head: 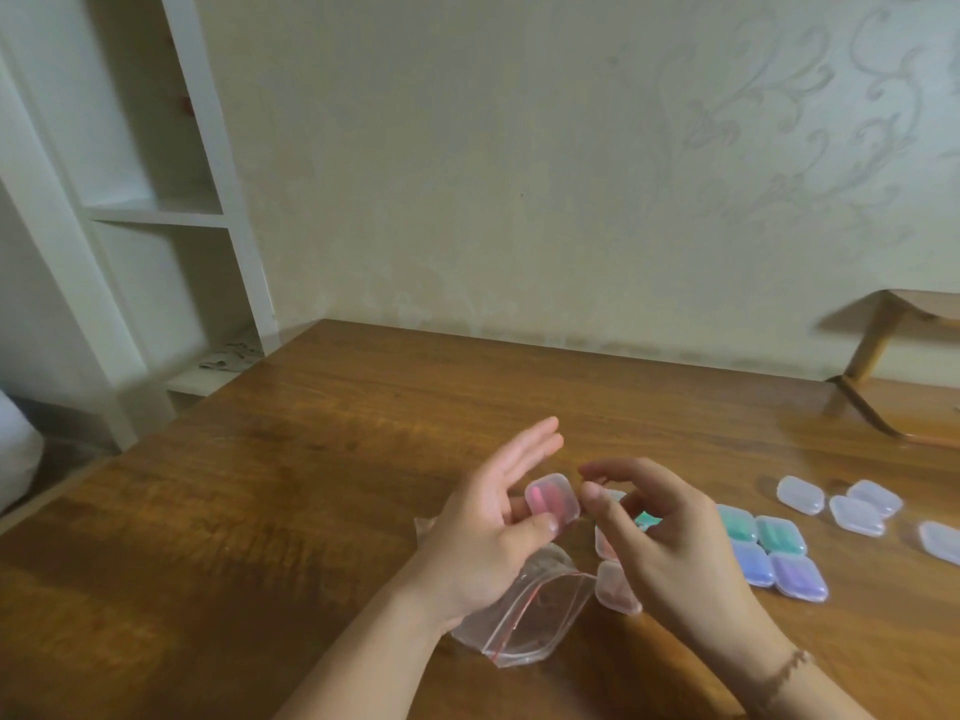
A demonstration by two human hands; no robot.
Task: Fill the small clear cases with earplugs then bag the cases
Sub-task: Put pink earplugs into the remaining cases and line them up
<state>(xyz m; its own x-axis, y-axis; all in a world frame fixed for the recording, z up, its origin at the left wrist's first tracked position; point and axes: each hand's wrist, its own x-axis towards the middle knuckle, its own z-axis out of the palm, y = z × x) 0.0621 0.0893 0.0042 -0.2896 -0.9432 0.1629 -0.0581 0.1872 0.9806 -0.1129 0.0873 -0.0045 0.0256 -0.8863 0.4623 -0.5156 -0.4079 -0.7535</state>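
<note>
My left hand [485, 532] pinches a small clear case with pink earplugs [551, 498] between thumb and a finger, its other fingers stretched out. My right hand [660, 527] hovers just right of the case with fingers loosely curled and nothing in them. A clear zip bag with a red seal line [524, 618] lies on the table under my left wrist. Two cases with orange-pink earplugs [615, 589] sit below my right hand. Filled green cases [763, 530] and purple cases [779, 571] lie in a block to the right.
Several empty clear cases [852, 504] are scattered at the right of the wooden table [291, 491]. A wooden stand [883, 366] sits at the back right against the wall. A white shelf unit [171, 210] stands to the left.
</note>
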